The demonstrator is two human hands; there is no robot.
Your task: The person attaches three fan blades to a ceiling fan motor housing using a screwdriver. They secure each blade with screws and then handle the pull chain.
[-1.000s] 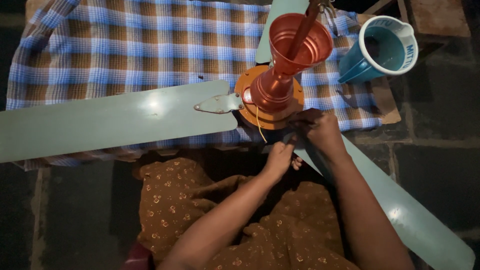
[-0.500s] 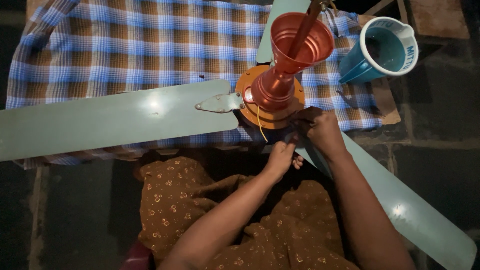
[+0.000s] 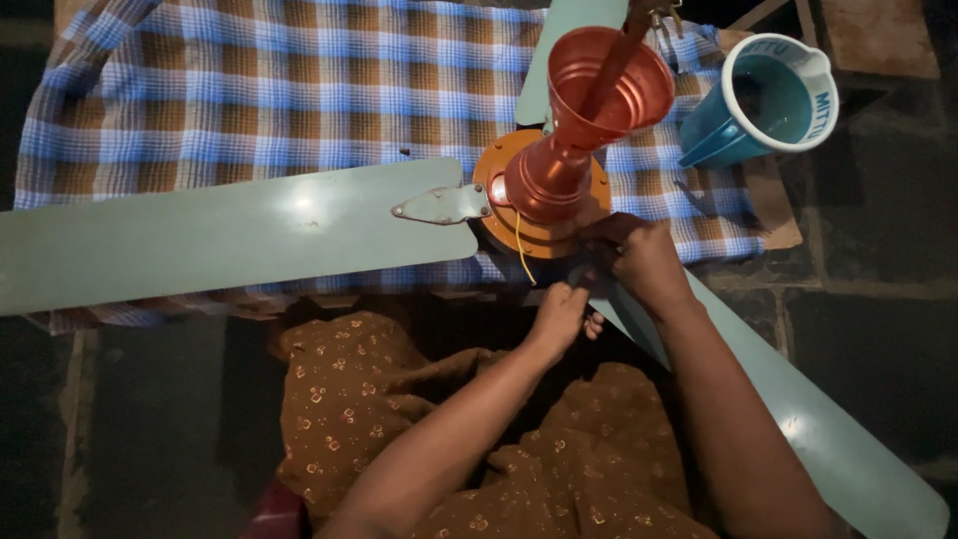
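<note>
Nearby, blue jug inside dark, contents unclear; left hand, right hand pinching at fan blade root.

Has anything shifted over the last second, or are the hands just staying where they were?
Hardly anything. Both hands, left hand and right hand, stay pressed at the root of the near fan blade beside the orange hub. The blue jug and checked cloth have not moved.

Both hands, the left hand and right hand, are touching the orange fan middle where a green blade is joining, center of the frame.
</note>
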